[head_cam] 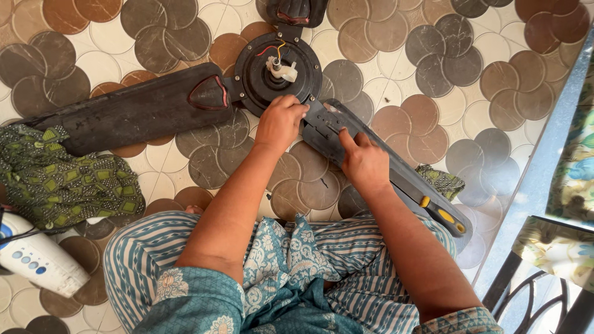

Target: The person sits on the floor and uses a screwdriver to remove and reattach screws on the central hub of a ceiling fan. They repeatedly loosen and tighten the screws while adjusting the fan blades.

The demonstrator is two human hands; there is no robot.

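Head view: a dismantled ceiling fan lies on a floor of patterned circular tiles. The motor hub (pixel 276 73) is round and black, with red and yellow wires and a white fitting at its centre. One dark blade (pixel 133 111) is attached on its left side; a third blade mount (pixel 296 11) shows at the top edge.

The left hand (pixel 281 122) is curled closed at the lower rim of the hub, where the bracket (pixel 323 127) of a second blade (pixel 396 174) meets it; what the fingers grip cannot be told. The right hand (pixel 365 162) rests on the bracket, fingers pressing it flat, not closed around anything. A screwdriver (pixel 442 215) with a yellow and grey handle lies on this blade, near its far end, untouched.

Judgement: the step in hand is fitting the blade bracket at the hub. The next move calls for holding the bracket holes in line with the hub while a fastener is turned.

A green patterned cloth (pixel 65 176) and a white appliance (pixel 34 256) lie to the left
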